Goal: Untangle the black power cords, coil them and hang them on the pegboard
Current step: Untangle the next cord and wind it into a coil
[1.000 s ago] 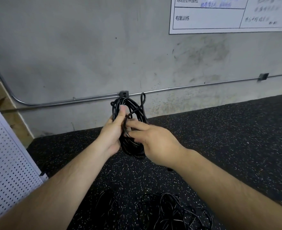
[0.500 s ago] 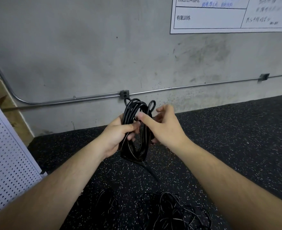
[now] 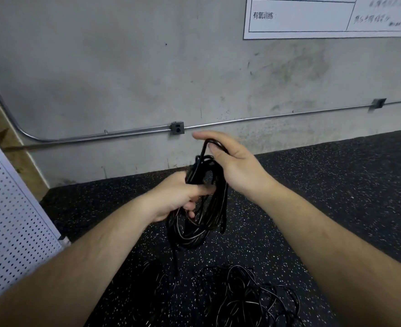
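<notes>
Currently the left hand (image 3: 179,197) grips the black coiled power cord (image 3: 194,230) round its upper part, holding it in the air mid-scene over the speckled black rubber floor (image 3: 324,185). The right hand (image 3: 234,166), just above, pinches a loop of the cord's free tail. Should that tail slip before it is wrapped, the loops could spring loose onto the tangled black cords (image 3: 246,296) lying nearer and knot again. The white perforated pegboard (image 3: 10,208) stands left.
</notes>
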Demonstrator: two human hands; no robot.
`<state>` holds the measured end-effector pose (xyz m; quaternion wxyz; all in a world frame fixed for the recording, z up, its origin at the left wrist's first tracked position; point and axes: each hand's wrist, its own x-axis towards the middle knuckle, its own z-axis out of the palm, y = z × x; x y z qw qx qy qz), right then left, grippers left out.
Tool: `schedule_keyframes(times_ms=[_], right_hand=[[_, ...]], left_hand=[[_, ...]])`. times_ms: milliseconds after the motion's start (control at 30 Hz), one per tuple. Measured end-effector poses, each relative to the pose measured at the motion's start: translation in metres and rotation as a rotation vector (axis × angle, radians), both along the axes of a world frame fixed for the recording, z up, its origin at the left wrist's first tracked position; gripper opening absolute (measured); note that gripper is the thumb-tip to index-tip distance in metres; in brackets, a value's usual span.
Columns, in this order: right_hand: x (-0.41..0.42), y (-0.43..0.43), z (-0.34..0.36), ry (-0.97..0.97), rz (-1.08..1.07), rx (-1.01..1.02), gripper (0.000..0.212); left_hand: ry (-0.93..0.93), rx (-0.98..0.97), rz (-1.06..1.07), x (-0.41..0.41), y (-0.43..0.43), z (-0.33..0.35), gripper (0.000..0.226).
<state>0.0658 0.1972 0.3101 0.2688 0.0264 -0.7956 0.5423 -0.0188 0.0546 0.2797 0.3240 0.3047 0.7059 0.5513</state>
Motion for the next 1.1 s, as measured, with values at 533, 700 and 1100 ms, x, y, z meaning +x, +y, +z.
schedule_keyframes(times_ms=[533, 700, 1100], right_hand=[[-0.004, 0.006, -0.073, -1.014, 0.050, 0.255, 0.044], [-0.022, -0.052, -0.101, -1.030, 0.465, 0.014, 0.079], [-0.039, -0.079, -0.147, -1.073, 0.481, -0.627, 0.024]], left_hand=[[-0.091, 0.348, 0.409, -0.031, -0.004, 0.021, 0.025], [-0.108, 0.350, 0.465, -0.032, -0.003, 0.017, 0.025], [-0.208, 0.325, 0.433, -0.045, -0.026, 0.009, 0.023]])
